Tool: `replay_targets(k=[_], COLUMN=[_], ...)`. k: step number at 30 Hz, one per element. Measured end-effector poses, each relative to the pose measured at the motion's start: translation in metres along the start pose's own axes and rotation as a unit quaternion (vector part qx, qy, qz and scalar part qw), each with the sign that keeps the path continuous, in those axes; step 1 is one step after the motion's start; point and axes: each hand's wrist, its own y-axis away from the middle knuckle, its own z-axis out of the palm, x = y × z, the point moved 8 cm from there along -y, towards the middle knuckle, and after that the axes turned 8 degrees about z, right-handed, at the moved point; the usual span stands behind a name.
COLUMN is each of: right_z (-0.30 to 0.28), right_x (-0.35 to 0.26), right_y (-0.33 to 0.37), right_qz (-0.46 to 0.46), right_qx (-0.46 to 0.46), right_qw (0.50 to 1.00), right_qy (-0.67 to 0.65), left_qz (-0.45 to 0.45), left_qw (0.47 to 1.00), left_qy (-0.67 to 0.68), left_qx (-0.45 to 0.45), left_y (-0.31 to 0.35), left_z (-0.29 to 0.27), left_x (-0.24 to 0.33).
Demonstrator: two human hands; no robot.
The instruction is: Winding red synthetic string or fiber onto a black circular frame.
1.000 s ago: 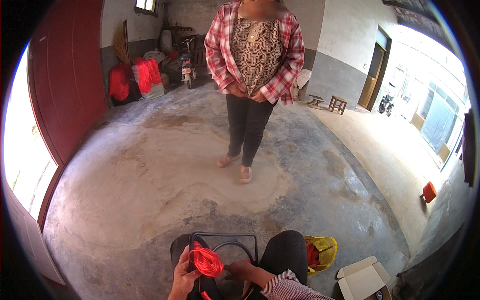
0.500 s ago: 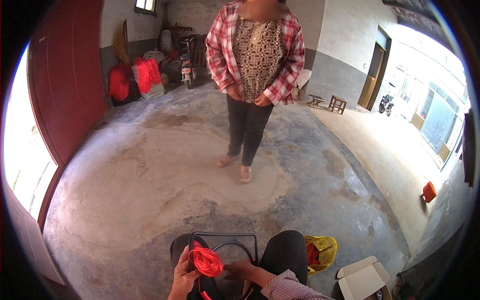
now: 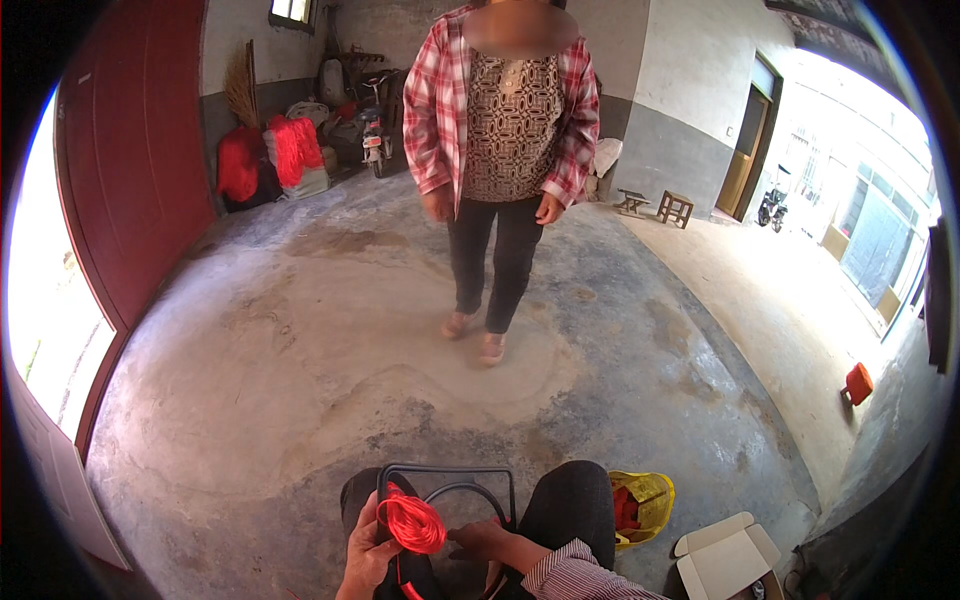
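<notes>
A bundle of shiny red cord [image 3: 415, 525] sits in my left hand [image 3: 366, 556], its looped end turned toward my right side. My thumb and fingers are wrapped round it. Just to the right, my right hand [image 3: 482, 541] is closed low between my knees, its fingertips pointing at the bundle. What those fingers hold, if anything, is too small to make out. Around both hands stands a black tubular frame [image 3: 445, 469], with a curved black bar inside it. Part of a red strip shows below my left hand.
A yellow bag [image 3: 655, 510] with red material inside stands right of my knee, near an opened cardboard box [image 3: 727, 560]. Ahead stands a person in a plaid shirt [image 3: 433, 150]. Farther back are red fibre bundles [image 3: 295, 150], a parked scooter [image 3: 374, 140] and a wooden stool [image 3: 676, 207].
The person ahead has lowered both hands from the waist to the sides and shifted slightly left. My hands and the red cord have stayed in place.
</notes>
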Motion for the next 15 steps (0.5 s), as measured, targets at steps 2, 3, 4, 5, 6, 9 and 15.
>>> replay_targets(k=[2,3,4,5,6,9,15], right_z=[0.0003,-0.0001,0.0,0.0,0.0002,-0.0058,-0.0007], right_x=[-0.0005,-0.0009,-0.0012,-0.0015,-0.0018,-0.0069,-0.0048], right_y=[0.0004,0.0003,0.0001,-0.0003,-0.0007,0.0034,-0.0024], right_qz=[-0.001,-0.003,-0.002,-0.002,-0.002,-0.003,0.003], right_qx=[0.004,0.009,0.009,0.008,0.008,0.005,-0.003], right_qw=[1.0,1.0,1.0,1.0,1.0,1.0,1.0], right_qy=[-0.004,-0.009,-0.009,-0.011,-0.013,-0.012,-0.012], left_qz=[-0.003,-0.003,-0.006,-0.008,-0.008,0.003,0.003], left_qw=[1.0,1.0,1.0,1.0,1.0,1.0,1.0], left_qy=[0.009,0.009,0.014,0.02,0.02,0.008,0.022], left_qx=[0.001,0.001,0.004,0.007,0.006,0.0,0.001], left_y=[0.0004,0.0004,0.0004,0.0003,0.0002,-0.0001,-0.001], left_z=[-0.0006,-0.0006,-0.0004,-0.0008,-0.0015,-0.0035,-0.0065], left_x=[-0.0013,-0.0007,0.0003,0.0008,0.0007,0.0018,-0.0004])
